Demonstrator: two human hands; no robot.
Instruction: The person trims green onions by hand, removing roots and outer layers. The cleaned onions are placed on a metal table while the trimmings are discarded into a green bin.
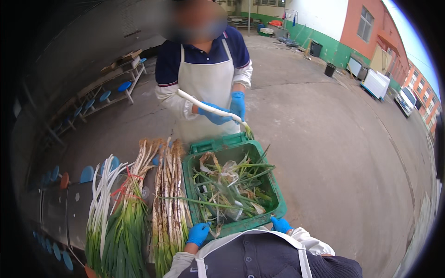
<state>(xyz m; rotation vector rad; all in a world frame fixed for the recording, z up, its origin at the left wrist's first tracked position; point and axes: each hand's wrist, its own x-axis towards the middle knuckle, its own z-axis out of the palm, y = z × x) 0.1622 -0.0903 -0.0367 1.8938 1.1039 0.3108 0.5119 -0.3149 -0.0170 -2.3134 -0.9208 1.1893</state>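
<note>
In blue gloves, my left hand (198,234) and my right hand (280,224) are at the two near corners of a green bin (279,197). Each is closed at the rim, with the fingertips partly hidden. Scallion trimmings (234,185), green leaves and dry outer skins, lie inside the bin along with a clear plastic bag (227,176). Close to my left hand, unpeeled scallions (169,199) with dirty stalks lie on a table. Across the bin, a co-worker's gloved hands (215,113) hold a long white peeled scallion (197,101).
Further left lie a scallion bundle (127,222) tied with red string and a pile of peeled white scallions (99,208). Tables with blue round stools (124,86) line the left side. Far right, black buckets (329,69), a white cabinet (375,83) and a parked van (406,100) stand along the yard.
</note>
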